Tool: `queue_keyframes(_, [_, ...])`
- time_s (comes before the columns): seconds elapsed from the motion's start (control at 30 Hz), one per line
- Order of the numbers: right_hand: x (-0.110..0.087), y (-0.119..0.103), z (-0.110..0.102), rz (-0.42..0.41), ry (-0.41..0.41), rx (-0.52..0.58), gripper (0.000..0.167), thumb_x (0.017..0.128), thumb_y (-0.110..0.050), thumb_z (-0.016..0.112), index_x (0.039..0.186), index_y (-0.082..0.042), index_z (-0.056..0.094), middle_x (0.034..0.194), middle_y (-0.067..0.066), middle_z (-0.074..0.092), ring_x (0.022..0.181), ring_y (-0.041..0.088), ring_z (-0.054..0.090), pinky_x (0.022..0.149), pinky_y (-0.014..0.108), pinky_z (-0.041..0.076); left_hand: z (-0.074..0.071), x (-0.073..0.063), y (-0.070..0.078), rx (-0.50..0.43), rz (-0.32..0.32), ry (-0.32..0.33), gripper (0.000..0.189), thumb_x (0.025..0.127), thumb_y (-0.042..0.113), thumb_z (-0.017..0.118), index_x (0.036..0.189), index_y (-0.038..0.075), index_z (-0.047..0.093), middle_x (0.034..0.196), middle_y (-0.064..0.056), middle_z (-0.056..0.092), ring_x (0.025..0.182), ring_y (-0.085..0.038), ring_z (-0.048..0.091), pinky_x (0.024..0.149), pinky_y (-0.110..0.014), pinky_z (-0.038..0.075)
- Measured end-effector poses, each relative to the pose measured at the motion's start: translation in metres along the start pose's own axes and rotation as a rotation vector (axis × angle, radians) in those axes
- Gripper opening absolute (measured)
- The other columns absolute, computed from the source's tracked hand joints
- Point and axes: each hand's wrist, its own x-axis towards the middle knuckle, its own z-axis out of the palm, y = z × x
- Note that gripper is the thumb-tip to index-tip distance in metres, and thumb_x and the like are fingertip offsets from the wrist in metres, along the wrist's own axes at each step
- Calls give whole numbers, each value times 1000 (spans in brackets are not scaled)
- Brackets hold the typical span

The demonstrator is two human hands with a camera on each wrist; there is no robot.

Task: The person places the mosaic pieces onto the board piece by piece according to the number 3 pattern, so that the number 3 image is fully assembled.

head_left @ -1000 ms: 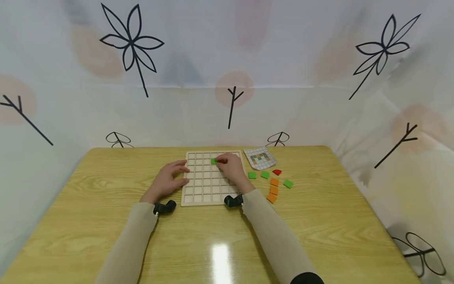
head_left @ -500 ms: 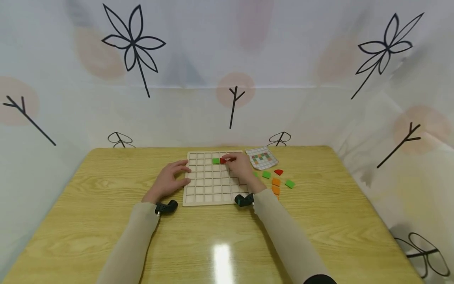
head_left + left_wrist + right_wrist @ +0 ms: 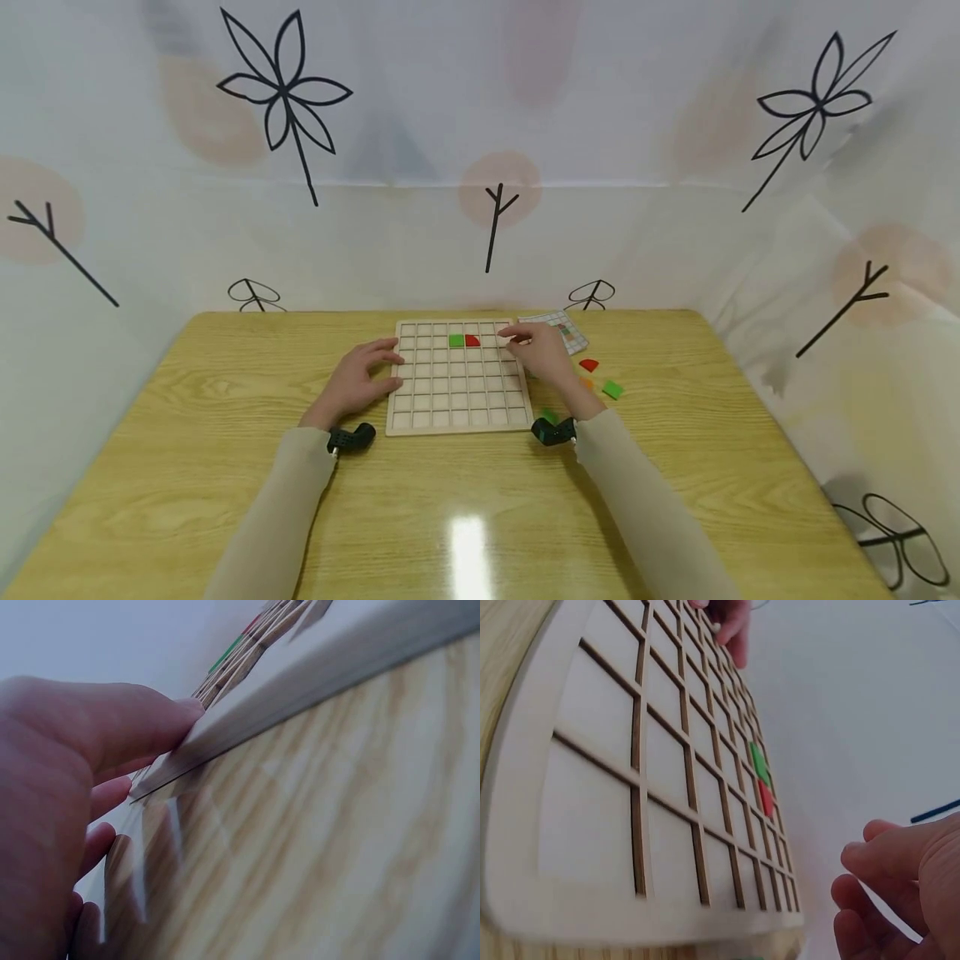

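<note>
A light wooden grid board lies on the table. In one of its far rows a green square tile sits beside a red quarter-round tile, each in its own cell. My left hand rests at the board's left edge with spread, relaxed fingers; the left wrist view has its thumb against the wooden rim. Over the board's far right side is my right hand, fingers loosely bent. In the right wrist view these fingers are apart from the board and no tile shows between them.
Partly behind the right hand lies a printed pattern card. To the right of the hand are a loose red quarter-round tile and a green tile. The right forearm hides other loose tiles. A patterned cloth wall stands behind the table.
My right hand first placed the green tile, then the red one beside it, and has since let go and drawn back to the right. The left hand has kept its place.
</note>
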Motion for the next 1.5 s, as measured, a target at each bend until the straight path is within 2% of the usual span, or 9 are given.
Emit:
queue_keyframes(0.17, [-12,9,-17,6,11,-19,25,96,-7,64,120,-4,72,117,15,69,99,31,65,65,36,54,1,-1,-1,-14,4,1,33,91,28,73,119,12,70,152,-8,45,140,-35,36,113,-57,26])
queue_keyframes(0.27, [-20,15,-27,-7,32,-35,25,96,-6,64,120,-3,72,118,14,68,101,31,65,76,40,58,2,0,-1,-19,5,3,33,91,28,73,119,12,70,152,-8,45,140,-35,36,113,-57,26])
queue_keyframes(0.37, [-28,21,-36,-22,56,-36,24,94,-3,66,117,0,72,119,16,68,100,32,65,82,45,57,2,0,-1,-16,2,0,32,91,28,73,120,12,70,152,-8,45,141,-34,36,113,-57,26])
queue_keyframes(0.6, [-45,41,-54,-16,72,-93,22,93,-1,66,114,1,73,115,19,68,98,33,64,84,48,56,3,0,-1,-19,-12,-1,32,92,27,72,120,13,70,153,-7,45,142,-34,34,114,-57,25])
queue_keyframes(0.83, [-60,54,-66,-3,74,-177,20,92,-4,68,111,0,74,107,18,70,92,31,65,76,45,57,0,0,0,-6,-14,-4,31,92,27,72,119,12,70,152,-7,45,142,-33,35,114,-55,25])
queue_keyframes(0.93, [-64,57,-69,-13,64,-185,20,93,-6,69,111,1,74,104,17,71,90,31,66,77,46,57,0,-1,-1,-3,-14,-5,31,92,26,72,119,12,70,152,-8,45,141,-34,35,114,-56,25])
queue_keyframes(1.07, [-69,63,-71,-18,38,-191,17,93,-6,69,107,1,75,109,17,70,97,33,66,80,47,58,1,-1,-2,-4,-12,-5,31,92,26,72,119,12,69,152,-8,45,141,-34,35,114,-56,25])
queue_keyframes(1.3, [-72,71,-73,-32,-42,-280,12,90,-3,72,101,-3,78,115,18,69,98,35,67,82,50,56,-1,-1,1,-11,-14,-5,31,92,26,72,119,11,70,152,-9,45,141,-35,34,114,-56,25])
queue_keyframes(1.5, [-73,75,-72,-56,-69,-340,13,90,-4,73,101,-4,79,117,16,70,111,41,62,94,56,49,-1,0,2,-12,-22,-10,32,92,25,73,119,10,69,153,-9,44,141,-34,34,114,-56,25])
